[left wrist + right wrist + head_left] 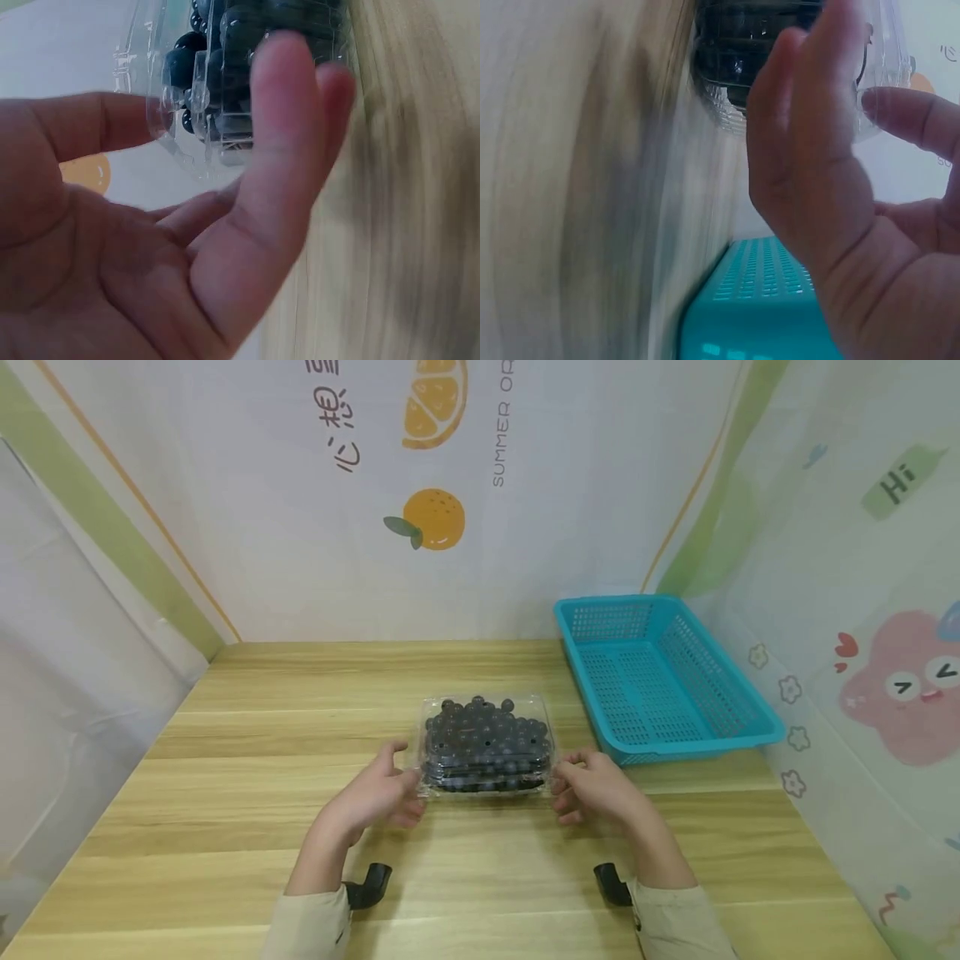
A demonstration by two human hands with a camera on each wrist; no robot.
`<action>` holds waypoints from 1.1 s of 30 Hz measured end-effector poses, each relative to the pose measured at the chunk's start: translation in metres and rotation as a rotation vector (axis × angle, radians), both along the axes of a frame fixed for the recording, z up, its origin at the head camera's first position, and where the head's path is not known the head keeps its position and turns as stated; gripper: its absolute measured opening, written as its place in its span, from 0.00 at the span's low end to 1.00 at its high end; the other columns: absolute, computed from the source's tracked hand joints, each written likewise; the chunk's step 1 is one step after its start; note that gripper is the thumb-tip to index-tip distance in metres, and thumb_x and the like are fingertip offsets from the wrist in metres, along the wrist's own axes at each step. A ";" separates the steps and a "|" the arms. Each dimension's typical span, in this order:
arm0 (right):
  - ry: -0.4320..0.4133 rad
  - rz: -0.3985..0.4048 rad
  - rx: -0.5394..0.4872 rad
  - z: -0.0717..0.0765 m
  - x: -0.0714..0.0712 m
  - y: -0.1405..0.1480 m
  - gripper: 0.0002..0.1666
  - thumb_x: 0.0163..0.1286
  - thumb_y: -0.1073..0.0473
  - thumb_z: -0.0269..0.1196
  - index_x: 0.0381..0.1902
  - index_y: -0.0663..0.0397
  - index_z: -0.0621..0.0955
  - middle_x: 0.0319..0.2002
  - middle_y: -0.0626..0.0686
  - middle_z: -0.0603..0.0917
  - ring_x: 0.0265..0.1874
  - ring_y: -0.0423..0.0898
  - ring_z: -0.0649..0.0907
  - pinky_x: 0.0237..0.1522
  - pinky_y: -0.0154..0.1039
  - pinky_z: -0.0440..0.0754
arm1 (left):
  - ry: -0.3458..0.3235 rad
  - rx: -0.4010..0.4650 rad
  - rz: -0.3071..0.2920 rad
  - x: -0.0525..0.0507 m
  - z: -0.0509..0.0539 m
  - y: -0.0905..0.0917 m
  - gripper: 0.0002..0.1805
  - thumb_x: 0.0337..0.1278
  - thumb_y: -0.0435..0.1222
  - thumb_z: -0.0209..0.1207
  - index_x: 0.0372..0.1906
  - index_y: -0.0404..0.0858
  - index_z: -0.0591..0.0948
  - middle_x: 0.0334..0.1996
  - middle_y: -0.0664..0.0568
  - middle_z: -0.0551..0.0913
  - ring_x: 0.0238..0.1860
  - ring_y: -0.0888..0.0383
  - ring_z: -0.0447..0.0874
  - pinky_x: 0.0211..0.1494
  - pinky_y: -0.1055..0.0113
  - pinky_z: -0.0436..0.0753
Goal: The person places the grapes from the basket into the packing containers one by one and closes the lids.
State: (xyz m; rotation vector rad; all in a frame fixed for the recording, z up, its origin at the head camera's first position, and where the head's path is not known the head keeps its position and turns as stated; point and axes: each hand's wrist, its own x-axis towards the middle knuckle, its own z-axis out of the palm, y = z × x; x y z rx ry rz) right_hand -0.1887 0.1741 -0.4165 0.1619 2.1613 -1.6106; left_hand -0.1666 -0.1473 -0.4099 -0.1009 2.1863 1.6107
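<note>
A clear plastic clamshell box (487, 743) of dark round fruit, like grapes or blueberries, is near the middle of the wooden table, its lid down. At its near left corner my left hand (382, 789) grips the rim. In the left wrist view the thumb meets the clear plastic edge, and curled fingers (281, 135) cover part of the box. My right hand (592, 789) holds the near right corner, its thumb (892, 109) against the rim and other fingers bent at the side. Whether the base touches the table is hard to tell.
A blue perforated basket (637, 693) stands at the back right of the table (300, 693), just beyond my right hand. Printed cloth (525, 552) hangs behind the table and along its sides. Black curved pieces (371, 887) stick out at both sleeve cuffs.
</note>
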 end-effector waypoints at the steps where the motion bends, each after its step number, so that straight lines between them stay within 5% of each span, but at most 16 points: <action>1: -0.008 0.002 -0.001 0.000 0.001 0.000 0.22 0.80 0.60 0.52 0.65 0.69 0.70 0.47 0.66 0.84 0.31 0.49 0.86 0.34 0.47 0.93 | -0.013 0.003 0.002 0.001 0.000 0.000 0.38 0.81 0.34 0.48 0.85 0.34 0.44 0.59 0.24 0.80 0.42 0.43 0.92 0.45 0.50 0.94; 12: -0.045 0.028 -0.017 -0.001 0.002 0.000 0.23 0.80 0.60 0.47 0.65 0.71 0.70 0.41 0.64 0.85 0.25 0.47 0.83 0.27 0.41 0.89 | -0.073 0.098 0.002 0.001 -0.001 0.004 0.33 0.80 0.32 0.44 0.81 0.33 0.48 0.47 0.29 0.86 0.35 0.48 0.92 0.43 0.51 0.94; 20: -0.090 0.050 -0.055 -0.004 -0.001 -0.001 0.18 0.78 0.60 0.48 0.51 0.71 0.76 0.33 0.57 0.84 0.22 0.45 0.82 0.24 0.36 0.86 | -0.090 0.170 0.025 -0.001 -0.007 0.007 0.35 0.79 0.31 0.44 0.82 0.35 0.44 0.41 0.33 0.87 0.32 0.51 0.91 0.41 0.55 0.94; 33: -0.077 0.040 -0.037 -0.001 -0.001 0.000 0.21 0.77 0.58 0.49 0.52 0.72 0.79 0.39 0.62 0.88 0.23 0.45 0.85 0.24 0.37 0.88 | -0.083 0.177 0.023 0.000 -0.010 0.007 0.35 0.77 0.31 0.42 0.82 0.36 0.44 0.40 0.34 0.87 0.31 0.52 0.90 0.40 0.55 0.94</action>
